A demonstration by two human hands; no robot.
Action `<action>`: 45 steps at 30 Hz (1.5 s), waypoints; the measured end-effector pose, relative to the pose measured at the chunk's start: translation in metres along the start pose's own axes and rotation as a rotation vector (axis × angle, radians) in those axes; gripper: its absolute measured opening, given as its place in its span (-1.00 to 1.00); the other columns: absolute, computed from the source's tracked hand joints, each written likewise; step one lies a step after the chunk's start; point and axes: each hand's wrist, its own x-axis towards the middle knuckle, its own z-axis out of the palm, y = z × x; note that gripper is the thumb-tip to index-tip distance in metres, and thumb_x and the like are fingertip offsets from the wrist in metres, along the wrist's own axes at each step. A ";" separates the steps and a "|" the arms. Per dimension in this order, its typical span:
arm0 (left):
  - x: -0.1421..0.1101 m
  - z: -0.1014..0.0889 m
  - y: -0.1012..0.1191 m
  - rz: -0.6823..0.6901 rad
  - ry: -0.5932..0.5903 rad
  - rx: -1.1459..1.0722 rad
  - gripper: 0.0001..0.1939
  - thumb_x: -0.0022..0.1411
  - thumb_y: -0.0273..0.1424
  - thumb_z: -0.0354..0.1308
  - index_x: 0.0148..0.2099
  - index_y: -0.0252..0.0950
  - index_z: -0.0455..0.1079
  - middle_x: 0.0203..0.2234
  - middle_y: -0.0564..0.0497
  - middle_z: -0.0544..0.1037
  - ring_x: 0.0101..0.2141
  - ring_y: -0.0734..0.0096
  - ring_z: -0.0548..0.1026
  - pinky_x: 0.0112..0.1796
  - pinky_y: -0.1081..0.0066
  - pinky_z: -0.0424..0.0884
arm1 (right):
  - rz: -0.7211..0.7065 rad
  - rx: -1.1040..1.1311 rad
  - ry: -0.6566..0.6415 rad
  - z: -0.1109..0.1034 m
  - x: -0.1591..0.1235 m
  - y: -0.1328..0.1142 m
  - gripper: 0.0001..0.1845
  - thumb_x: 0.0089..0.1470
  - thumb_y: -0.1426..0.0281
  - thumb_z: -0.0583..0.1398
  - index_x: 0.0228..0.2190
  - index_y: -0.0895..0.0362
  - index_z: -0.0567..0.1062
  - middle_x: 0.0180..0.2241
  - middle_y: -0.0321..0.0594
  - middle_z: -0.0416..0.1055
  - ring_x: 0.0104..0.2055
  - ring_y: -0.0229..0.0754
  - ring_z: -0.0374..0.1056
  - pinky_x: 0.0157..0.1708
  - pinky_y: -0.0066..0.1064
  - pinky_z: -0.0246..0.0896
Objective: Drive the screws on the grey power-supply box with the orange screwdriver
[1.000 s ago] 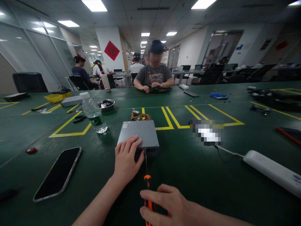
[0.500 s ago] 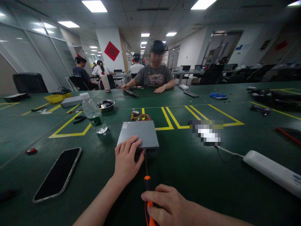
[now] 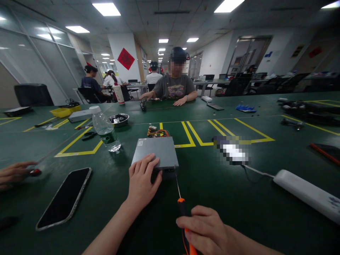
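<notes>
A grey metal computer power supply [image 3: 159, 148] lies on the green table in front of me, with a bundle of coloured cables [image 3: 157, 131] at its far side. My left hand [image 3: 145, 175] grips its near left part, fingers over the top cover and thumb down at the front face. In my right hand [image 3: 203, 228] is a screwdriver [image 3: 181, 202] with an orange and black handle. Its long shaft slants up to the near right corner of the power supply, where the tip appears to meet the edge. Whether it sits in a screw cannot be made out.
A water bottle [image 3: 106, 134], a metal bowl [image 3: 119, 119] and a phone [image 3: 65, 198] stand or lie leftward. Another person's hand [image 3: 14, 173] touches a small red object [image 3: 35, 172]. A white power strip [image 3: 305, 193] lies right. A person [image 3: 176, 86] sits opposite.
My right hand and the screwdriver have moved right, the tip going from the middle of the front edge to the right corner. Another person's hand has come in at the left edge.
</notes>
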 end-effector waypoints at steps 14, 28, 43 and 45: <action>-0.001 -0.001 -0.002 0.016 -0.036 -0.018 -0.63 0.19 -0.44 -0.02 0.07 -0.17 0.22 0.06 -0.06 0.36 0.07 0.19 0.28 -0.03 0.15 0.12 | 0.003 -0.023 -0.006 -0.001 -0.001 0.002 -0.81 0.25 0.35 0.01 -0.25 0.25 0.27 -0.33 -0.05 0.48 -0.41 -0.26 0.43 -0.35 -0.39 0.27; -0.002 -0.004 -0.007 0.081 -0.020 -0.026 -0.62 0.21 -0.43 -0.04 0.09 -0.17 0.24 0.06 -0.05 0.37 0.06 0.24 0.30 0.01 0.18 0.09 | 0.050 -0.113 -0.218 -0.016 0.024 -0.009 -0.69 0.29 0.28 -0.11 -0.13 0.13 0.33 -0.25 -0.02 0.44 -0.20 -0.18 0.40 -0.29 -0.38 0.31; -0.002 -0.005 -0.009 0.141 0.003 0.022 -0.60 0.23 -0.43 -0.06 0.13 -0.21 0.22 0.09 -0.05 0.34 0.08 0.25 0.29 0.03 0.19 0.12 | -0.184 -0.077 -0.099 -0.002 0.004 0.012 -0.79 0.17 0.36 0.04 -0.23 0.20 0.40 -0.33 -0.08 0.42 -0.48 -0.29 0.33 -0.52 -0.48 0.21; -0.003 -0.006 -0.009 0.153 0.002 0.045 -0.58 0.23 -0.42 -0.06 0.15 -0.21 0.20 0.10 -0.05 0.33 0.09 0.24 0.28 0.02 0.20 0.13 | -0.195 -0.083 -0.145 -0.003 0.003 0.011 -0.77 0.14 0.40 0.09 -0.14 0.15 0.39 -0.30 -0.12 0.43 -0.53 -0.32 0.30 -0.54 -0.49 0.19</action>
